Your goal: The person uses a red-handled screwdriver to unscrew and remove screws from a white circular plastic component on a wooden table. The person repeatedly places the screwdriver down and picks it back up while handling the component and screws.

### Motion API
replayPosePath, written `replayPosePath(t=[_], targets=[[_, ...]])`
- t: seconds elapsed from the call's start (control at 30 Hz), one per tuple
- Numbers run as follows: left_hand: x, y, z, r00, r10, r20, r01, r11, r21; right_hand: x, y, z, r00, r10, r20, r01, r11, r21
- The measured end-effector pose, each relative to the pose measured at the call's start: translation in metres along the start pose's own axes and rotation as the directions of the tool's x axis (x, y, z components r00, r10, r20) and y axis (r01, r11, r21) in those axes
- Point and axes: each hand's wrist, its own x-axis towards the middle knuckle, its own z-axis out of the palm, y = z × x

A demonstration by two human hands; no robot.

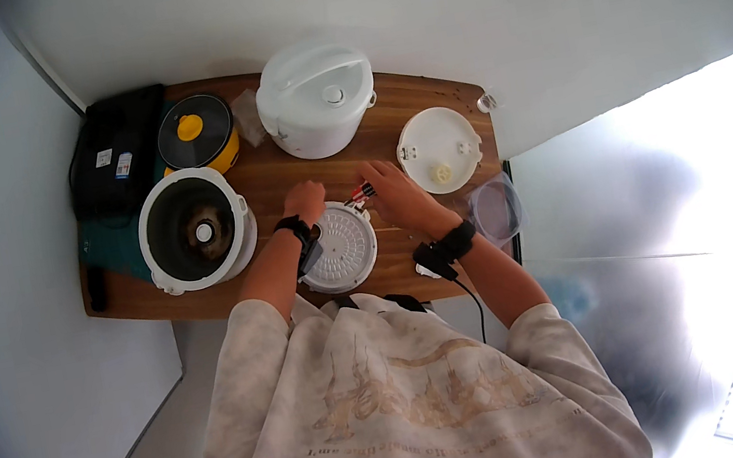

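Observation:
A round, light-grey ribbed disc [341, 251], like an inner lid of a rice cooker, lies at the table's near edge in front of me. My right hand [395, 194] is closed round a small pair of red-handled pliers [363, 192]. The tips of the pliers reach the disc's far rim, by a small tab. At the disc's far left rim my left hand [307, 200] is curled into a fist; its fingertips are hidden, so what it grips cannot be made out. Bands with small dark devices circle both wrists.
An open white cooker body [153, 252] stands left, a white rice cooker [317, 105] behind. Right lie a white round cover [440, 133] and a clear plastic tub [495, 209]. Far left are a yellow pot [226, 157], a black case [108, 181] and a green mat [108, 247]. Walls border the table.

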Motion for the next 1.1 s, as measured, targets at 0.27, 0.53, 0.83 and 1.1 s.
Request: replayPosePath(t=[0.27,0.53,0.83,1.1], targets=[[-0.006,0.004,-0.006,0.997,0.048,0.053,-0.048,0.999,0.001,-0.011,0.002,-0.005,0.999,0.006,-0.033,-0.006,1.0,0.025],[-0.006,0.005,-0.007,0.998,0.008,0.055,-0.009,1.0,0.018,-0.02,0.005,0.0,0.998,0.055,0.028,-0.057,0.995,0.078],[-0.006,-0.001,0.001,0.998,-0.063,0.013,0.063,0.998,-0.013,-0.026,0.007,0.012,1.0,-0.002,0.017,0.0,0.996,0.092],[-0.009,-0.008,-0.002,0.994,0.109,0.008,-0.108,0.994,-0.03,-0.024,0.01,0.02,1.0,-0.016,0.015,0.015,0.998,0.062]])
